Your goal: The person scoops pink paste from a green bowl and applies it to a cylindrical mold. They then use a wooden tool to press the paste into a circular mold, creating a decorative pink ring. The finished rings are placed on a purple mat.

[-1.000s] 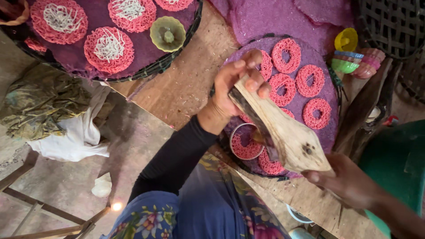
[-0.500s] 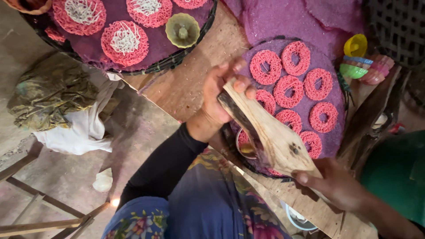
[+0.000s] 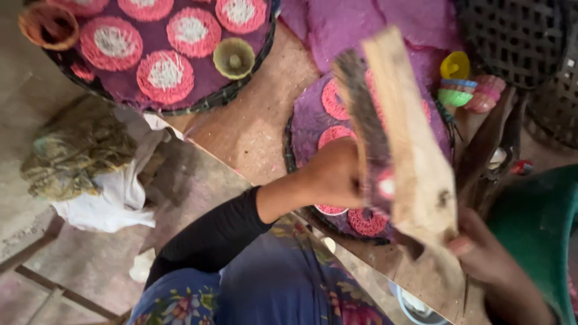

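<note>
A long wooden press [image 3: 415,162], blurred with motion, is raised over a round woven tray [image 3: 296,129] lined with purple cloth. Several pink noodle coils [image 3: 334,99] lie on that cloth. My left hand [image 3: 334,174], in a black sleeve, grips the press at its left side, with the fingers hidden behind the wood. My right hand [image 3: 481,253] holds the press's near end at the lower right. A pink coil [image 3: 385,186] shows at the press's underside.
A second, larger tray [image 3: 180,109] of pink and white coils sits at the top left, with a yellow-green mould [image 3: 233,58] on it. Stacked coloured cups [image 3: 463,87], dark baskets [image 3: 512,36], a green cloth bundle [image 3: 78,150] and a white cloth [image 3: 114,201] surround the wooden table [image 3: 253,126].
The press has swung up from lying low over the tray to a steep, raised angle. My left hand slid from its far end to its side. The view shifted slightly.
</note>
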